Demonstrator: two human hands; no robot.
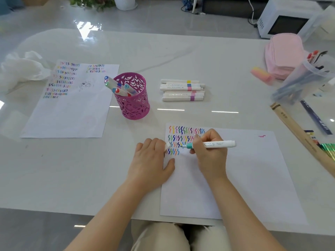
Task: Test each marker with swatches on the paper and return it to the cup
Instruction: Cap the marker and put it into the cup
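My right hand grips a white marker with a teal collar, its tip touching the paper at the end of the third swatch row. Rows of coloured squiggles fill the sheet's top left corner. My left hand rests palm down on the sheet's left edge and holds a small white marker cap between its fingers. The pink cut-out cup stands beyond, on the left, with several capped markers leaning in it. A pile of white markers lies to the right of the cup.
A second sheet covered with swatches lies at the left, with a crumpled white plastic bag beyond it. At the right stand a pink pouch, a pink eraser, a clear tub of pens and a long wooden ruler.
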